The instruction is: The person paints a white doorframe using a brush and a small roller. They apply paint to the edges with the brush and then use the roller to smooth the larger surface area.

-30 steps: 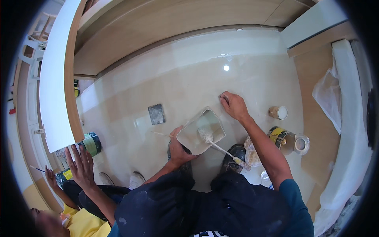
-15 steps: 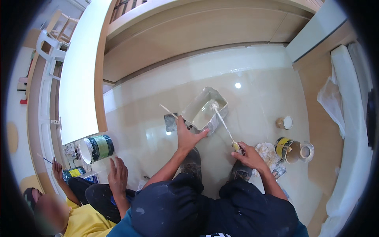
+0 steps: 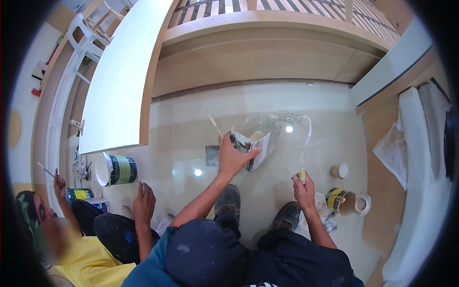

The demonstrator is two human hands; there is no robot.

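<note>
Two hands of the person wearing the camera are raised over a glossy cream floor (image 3: 181,143). The left hand (image 3: 233,158) grips the near edge of a paint-smeared roller tray (image 3: 256,139), thumb on one side and fingers wrapped over the rim, holding the tray tilted, well in front of the person's shoes. A thin stick (image 3: 214,124) juts up and to the left from just beside this hand (whether the fingers also hold it cannot be told). The right hand (image 3: 304,190) is closed around the yellowish handle of a paint roller (image 3: 299,125), whose bent wire frame rises from the fist and curves left, so that the roller sleeve lies along the far top edge of the tray. A small square grey pad (image 3: 212,155) lies on the floor just left of the left hand. To the right of the right hand stand a small round tin (image 3: 340,171) and, nearer the person, a yellow-banded open can (image 3: 340,200) with a roll of tape (image 3: 362,204) touching its side. At lower left a second person in a yellow shirt sits, one hand (image 3: 143,203) spread and lifted, the other hand (image 3: 59,181) holding a thin brush, with a green-labelled paint bucket (image 3: 116,169) lying on its side near a white panel (image 3: 119,76).
</note>
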